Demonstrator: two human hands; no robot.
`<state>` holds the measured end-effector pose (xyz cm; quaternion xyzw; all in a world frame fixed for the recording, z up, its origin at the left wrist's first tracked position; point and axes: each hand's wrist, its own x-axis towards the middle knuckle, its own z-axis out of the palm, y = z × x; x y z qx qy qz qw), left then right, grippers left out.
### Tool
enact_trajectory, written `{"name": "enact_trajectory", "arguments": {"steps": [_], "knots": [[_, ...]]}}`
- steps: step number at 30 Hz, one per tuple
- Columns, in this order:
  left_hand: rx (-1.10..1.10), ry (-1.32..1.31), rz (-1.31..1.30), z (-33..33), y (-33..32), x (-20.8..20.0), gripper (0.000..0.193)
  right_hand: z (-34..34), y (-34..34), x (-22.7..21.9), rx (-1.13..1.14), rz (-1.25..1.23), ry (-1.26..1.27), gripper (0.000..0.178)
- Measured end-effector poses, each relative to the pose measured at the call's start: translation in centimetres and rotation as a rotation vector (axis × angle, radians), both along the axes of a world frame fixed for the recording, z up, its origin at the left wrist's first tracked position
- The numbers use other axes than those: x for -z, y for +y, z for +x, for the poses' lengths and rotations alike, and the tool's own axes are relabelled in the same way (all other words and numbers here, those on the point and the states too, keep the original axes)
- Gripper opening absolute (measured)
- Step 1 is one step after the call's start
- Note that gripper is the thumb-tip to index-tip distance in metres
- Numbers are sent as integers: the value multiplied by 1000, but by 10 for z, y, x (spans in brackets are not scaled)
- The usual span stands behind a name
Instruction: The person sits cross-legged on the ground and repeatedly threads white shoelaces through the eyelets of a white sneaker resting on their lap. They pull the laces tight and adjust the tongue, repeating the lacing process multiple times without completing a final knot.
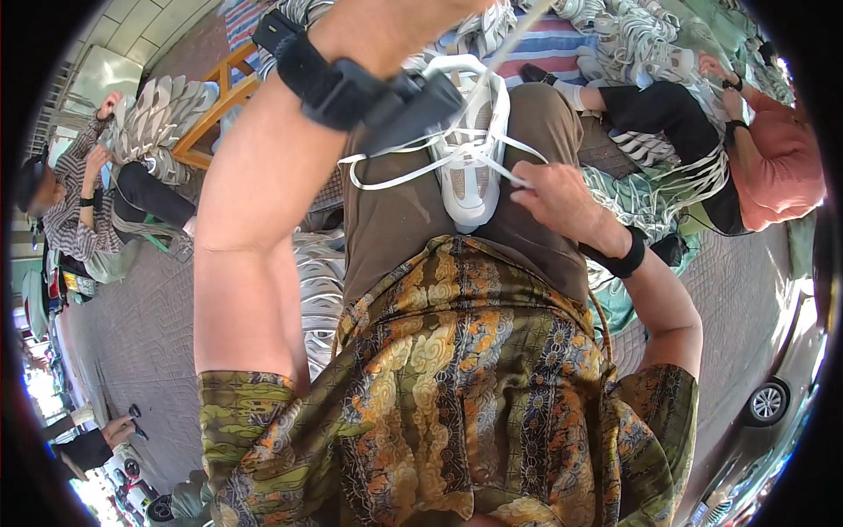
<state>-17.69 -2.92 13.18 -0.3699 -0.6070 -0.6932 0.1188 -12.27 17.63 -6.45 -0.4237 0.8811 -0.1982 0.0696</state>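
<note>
A white and beige sneaker (468, 189) rests between my thighs with its toe toward me. White shoelace (386, 185) crosses its tongue and spreads in a loose loop to the left. My right hand (558, 200), right of the toe, pinches a lace end between thumb and fingers. Raised above the shoe's far end, my left hand (399, 33) is partly cut off by the upper edge, its fingers hidden. A taut strand of lace rises from the shoe past it to the upper right; what holds that strand is out of view.
Bundles of shoe uppers (167, 119) lie by a wooden frame (198, 132) at left, and more uppers (628, 39) lie on striped cloth (553, 48). One person (75, 198) sits left, another (773, 167) right, both handling shoe pieces. A parked car (764, 422) stands lower right.
</note>
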Motion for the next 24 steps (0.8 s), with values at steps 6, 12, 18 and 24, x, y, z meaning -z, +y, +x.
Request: {"name": "enact_trajectory", "arguments": {"steps": [6, 12, 18, 24], "knots": [[-223, -292, -480, 1, -115, 149, 19, -17, 17, -15, 159, -44, 334, 7], [-526, -392, -1079, 90, -89, 189, 24, -28, 8, -17, 163, -343, 287, 7], [-517, -404, -965, 91, -95, 196, 22, -46, 3, -7, 359, -604, -58, 18], [-427, -462, -795, 88, -107, 197, 19, -47, -4, -7, 408, -931, -567, 19]]}}
